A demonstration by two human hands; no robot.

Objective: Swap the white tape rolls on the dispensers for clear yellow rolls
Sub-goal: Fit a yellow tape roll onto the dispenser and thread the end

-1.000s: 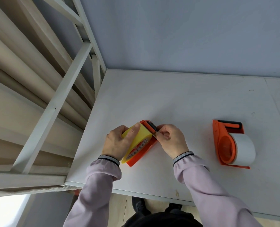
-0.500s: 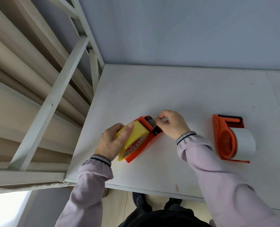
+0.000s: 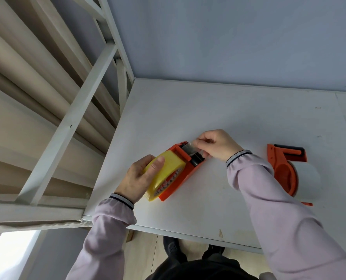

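Observation:
An orange dispenser [image 3: 185, 174] lies on its side on the white table [image 3: 218, 118], with a clear yellow tape roll [image 3: 166, 170] mounted on it. My left hand [image 3: 137, 178] grips the yellow roll, thumb across its top. My right hand [image 3: 214, 145] pinches the loose clear tape end [image 3: 190, 147] at the dispenser's black roller, at the far end of the dispenser. To the right lies a second orange dispenser [image 3: 283, 168] carrying a white tape roll [image 3: 307, 180]; neither hand touches it.
A white metal frame [image 3: 73, 118] with beige panels runs along the table's left side. A grey wall stands behind the table. The table's near edge [image 3: 188, 233] is just beyond my sleeves, with floor and shoes below.
My right hand has moved away from me past the dispenser's roller, drawing the clear tape end with it. My left hand keeps its hold on the yellow roll.

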